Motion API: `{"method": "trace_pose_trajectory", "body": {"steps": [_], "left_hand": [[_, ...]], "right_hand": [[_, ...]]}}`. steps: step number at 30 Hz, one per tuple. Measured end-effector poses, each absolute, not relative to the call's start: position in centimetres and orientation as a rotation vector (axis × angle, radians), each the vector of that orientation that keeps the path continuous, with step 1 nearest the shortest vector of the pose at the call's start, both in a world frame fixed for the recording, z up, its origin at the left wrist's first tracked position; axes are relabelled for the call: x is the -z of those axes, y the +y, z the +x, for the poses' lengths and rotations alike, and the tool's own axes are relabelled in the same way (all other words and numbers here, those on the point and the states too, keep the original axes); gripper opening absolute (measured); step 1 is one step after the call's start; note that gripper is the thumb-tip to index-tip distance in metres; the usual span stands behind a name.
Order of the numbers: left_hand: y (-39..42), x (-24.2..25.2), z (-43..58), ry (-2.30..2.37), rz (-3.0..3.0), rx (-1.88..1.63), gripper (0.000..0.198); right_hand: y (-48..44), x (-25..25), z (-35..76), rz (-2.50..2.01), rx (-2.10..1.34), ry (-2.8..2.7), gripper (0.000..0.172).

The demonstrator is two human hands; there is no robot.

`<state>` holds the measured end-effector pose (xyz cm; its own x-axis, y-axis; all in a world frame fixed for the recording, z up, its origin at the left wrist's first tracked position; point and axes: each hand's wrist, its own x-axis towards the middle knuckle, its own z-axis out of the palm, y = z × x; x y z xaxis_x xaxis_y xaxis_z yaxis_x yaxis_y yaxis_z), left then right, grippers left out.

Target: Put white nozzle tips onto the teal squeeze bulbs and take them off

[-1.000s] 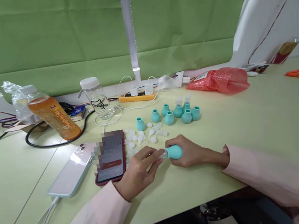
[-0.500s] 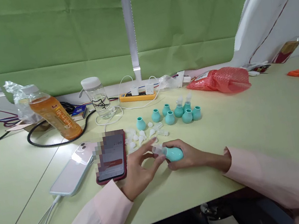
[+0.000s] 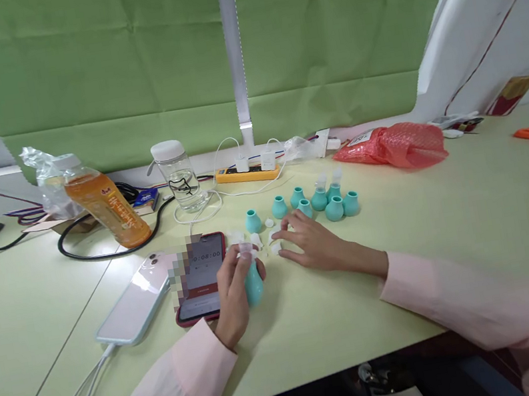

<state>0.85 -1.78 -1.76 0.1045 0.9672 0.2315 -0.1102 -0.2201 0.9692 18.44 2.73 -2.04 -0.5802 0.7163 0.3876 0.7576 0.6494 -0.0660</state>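
My left hand (image 3: pixel 234 292) is closed around a teal rubber squeeze bulb (image 3: pixel 254 287), held upright beside the phone. A clear plastic tube piece (image 3: pixel 246 248) sits at the bulb's top, partly covered by my thumb and fingers. My right hand (image 3: pixel 308 242) reaches over the small white tip pieces (image 3: pixel 256 240), thumb and fingers apart. Right by its fingertips lies a white tip (image 3: pixel 276 249); whether they touch it I cannot tell. Behind the hands stand several more teal bulbs (image 3: pixel 279 207), two of them with clear pieces (image 3: pixel 321 182) on top.
A phone showing a timer (image 3: pixel 201 276) and a pale phone on a cable (image 3: pixel 132 301) lie to the left. Further back are an orange drink bottle (image 3: pixel 111 207), a clear water bottle (image 3: pixel 181 181), a yellow power strip (image 3: pixel 247 174) and a red bubble-wrap bag (image 3: pixel 395 146).
The teal bulb, earlier lying sideways in my right hand, is now upright in my left hand, further left. My right hand has let go and moved up to the white tips.
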Motion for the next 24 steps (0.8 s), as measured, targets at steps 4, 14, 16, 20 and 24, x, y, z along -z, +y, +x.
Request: {"method": "trace_pose_trajectory", "body": {"steps": [4, 14, 16, 20, 24], "left_hand": [[-1.7, 1.8, 0.8, 0.951, 1.349, -1.135, 0.017], [-2.1, 1.8, 1.1, 1.044, 1.696, -1.032, 0.026], [-2.1, 1.8, 1.1, 1.063, 1.739, -0.991, 0.029], [-2.2, 1.9, 1.0, 1.053, 1.825, -0.936, 0.029], [-2.1, 2.1, 0.9, 1.013, 2.003, -0.958, 0.03]], "right_hand": [[3.7, 2.4, 17.2, -1.214, 0.308, -2.654, 0.023], [2.3, 1.1, 20.5, -0.814, -1.015, -2.075, 0.022], [2.1, 1.2, 20.6, -0.787, -1.103, -1.977, 0.024], [1.7, 0.8, 20.3, -0.791, -1.145, -2.02, 0.021], [1.3, 0.7, 20.2, -0.887, -1.143, -2.043, 0.02]]}}
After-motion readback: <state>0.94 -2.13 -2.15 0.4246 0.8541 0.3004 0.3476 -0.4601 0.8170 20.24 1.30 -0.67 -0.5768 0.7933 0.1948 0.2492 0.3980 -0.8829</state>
